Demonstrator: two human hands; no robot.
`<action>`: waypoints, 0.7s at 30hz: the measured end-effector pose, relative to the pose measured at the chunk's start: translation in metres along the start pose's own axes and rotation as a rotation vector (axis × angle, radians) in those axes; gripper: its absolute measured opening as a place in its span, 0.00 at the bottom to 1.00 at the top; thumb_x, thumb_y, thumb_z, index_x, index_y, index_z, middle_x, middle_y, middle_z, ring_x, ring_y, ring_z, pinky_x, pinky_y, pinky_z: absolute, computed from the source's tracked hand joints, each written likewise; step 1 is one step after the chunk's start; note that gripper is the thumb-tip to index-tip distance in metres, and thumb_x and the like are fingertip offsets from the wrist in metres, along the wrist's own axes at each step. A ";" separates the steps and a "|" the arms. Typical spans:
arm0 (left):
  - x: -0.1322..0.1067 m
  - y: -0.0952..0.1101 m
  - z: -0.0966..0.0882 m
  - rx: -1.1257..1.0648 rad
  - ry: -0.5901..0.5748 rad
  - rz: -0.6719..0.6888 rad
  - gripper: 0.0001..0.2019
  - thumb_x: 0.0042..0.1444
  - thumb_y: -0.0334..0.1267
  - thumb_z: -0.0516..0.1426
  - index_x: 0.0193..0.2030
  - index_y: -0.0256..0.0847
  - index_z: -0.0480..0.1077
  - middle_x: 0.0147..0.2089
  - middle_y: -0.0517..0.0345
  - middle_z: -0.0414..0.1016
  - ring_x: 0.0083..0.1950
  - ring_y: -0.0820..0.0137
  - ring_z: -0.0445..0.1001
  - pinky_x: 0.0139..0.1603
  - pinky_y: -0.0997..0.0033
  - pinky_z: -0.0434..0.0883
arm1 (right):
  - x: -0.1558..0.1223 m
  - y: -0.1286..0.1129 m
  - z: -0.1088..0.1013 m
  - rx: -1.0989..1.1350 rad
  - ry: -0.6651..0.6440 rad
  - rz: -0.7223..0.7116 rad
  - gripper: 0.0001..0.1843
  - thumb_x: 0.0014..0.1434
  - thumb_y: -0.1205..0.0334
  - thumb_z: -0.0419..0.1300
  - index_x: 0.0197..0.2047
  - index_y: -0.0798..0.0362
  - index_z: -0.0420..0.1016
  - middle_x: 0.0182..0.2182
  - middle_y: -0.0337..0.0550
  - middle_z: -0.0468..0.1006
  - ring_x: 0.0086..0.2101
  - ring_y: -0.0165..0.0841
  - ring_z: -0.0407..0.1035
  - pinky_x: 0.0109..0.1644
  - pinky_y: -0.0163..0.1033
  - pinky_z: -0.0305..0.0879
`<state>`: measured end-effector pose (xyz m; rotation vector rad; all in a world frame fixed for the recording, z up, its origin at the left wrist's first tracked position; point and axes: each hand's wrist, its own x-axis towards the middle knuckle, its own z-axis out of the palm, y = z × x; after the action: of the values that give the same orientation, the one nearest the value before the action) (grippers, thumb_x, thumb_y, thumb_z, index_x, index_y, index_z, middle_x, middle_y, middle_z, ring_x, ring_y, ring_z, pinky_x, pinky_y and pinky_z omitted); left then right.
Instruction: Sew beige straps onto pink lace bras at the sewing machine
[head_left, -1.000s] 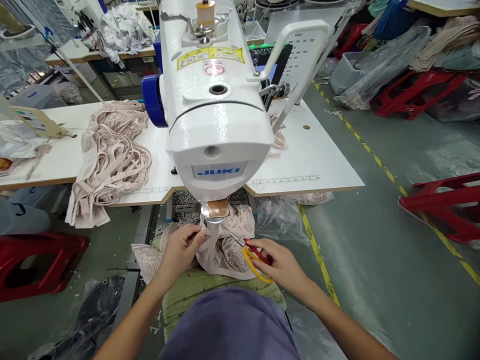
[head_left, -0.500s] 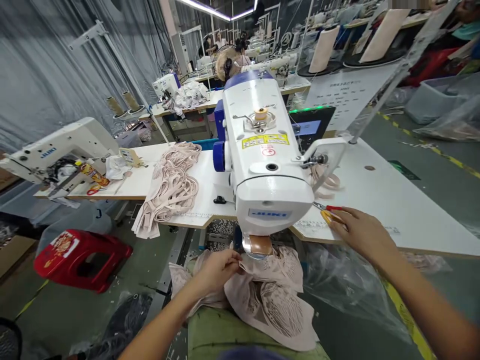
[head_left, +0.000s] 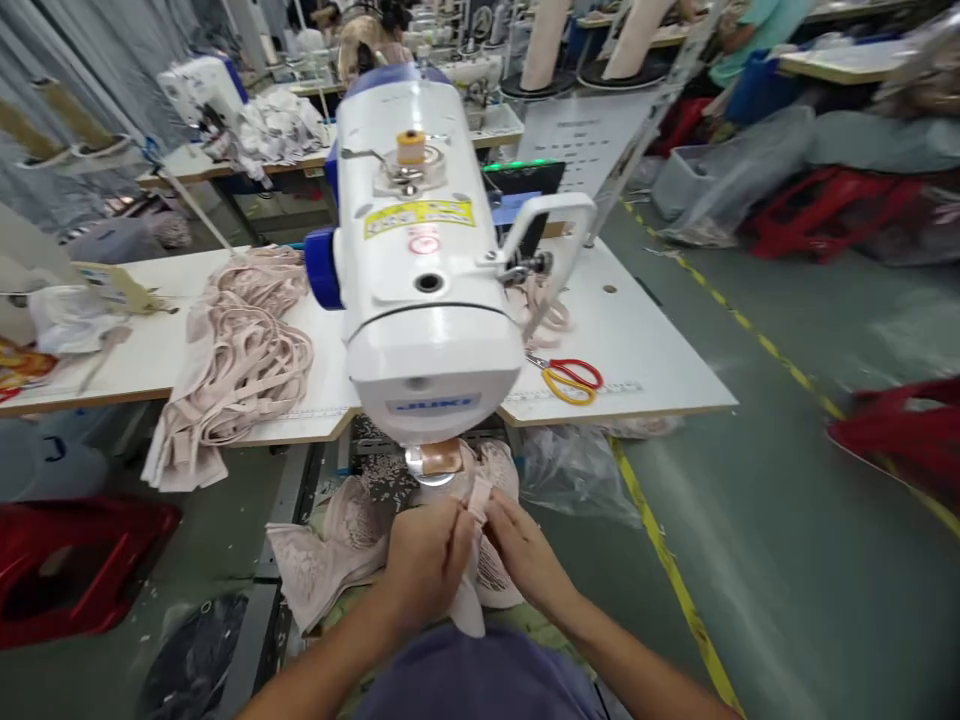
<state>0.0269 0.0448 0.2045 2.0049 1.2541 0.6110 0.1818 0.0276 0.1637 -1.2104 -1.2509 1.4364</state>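
A beige lace bra (head_left: 349, 515) lies over my lap, below the head of the white sewing machine (head_left: 435, 350). My left hand (head_left: 427, 550) is closed on part of it, just in front of the machine's round metal end. Close beside it, my right hand (head_left: 521, 545) pinches the same bra at a short pale strap piece between the hands. The fingertips are partly hidden by cloth. Scissors (head_left: 570, 380) with red and yellow handles rest on the white table (head_left: 660, 385), right of the machine head, with no hand on them.
A heap of beige straps (head_left: 247, 350) hangs over the table's front edge at left. Red stools (head_left: 75, 565) stand on the floor at both sides. Thread cones (head_left: 546, 45) stand behind the machine. A clear plastic bag (head_left: 577, 470) hangs below the table.
My right hand has let go of the scissors, leaving them on the table, and has come to the bra beside my left hand. The view has swung right.
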 end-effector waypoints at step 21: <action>0.023 -0.020 -0.026 0.673 0.277 0.073 0.16 0.66 0.42 0.51 0.50 0.46 0.78 0.19 0.56 0.72 0.21 0.67 0.65 0.26 0.67 0.45 | 0.107 -0.062 -0.033 -0.418 0.045 -0.207 0.05 0.61 0.58 0.58 0.40 0.49 0.71 0.24 0.35 0.73 0.32 0.36 0.70 0.40 0.40 0.67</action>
<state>0.0068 0.0794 0.2071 2.5836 1.7252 0.5599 0.1974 0.1460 0.2100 -1.3281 -1.6465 1.0205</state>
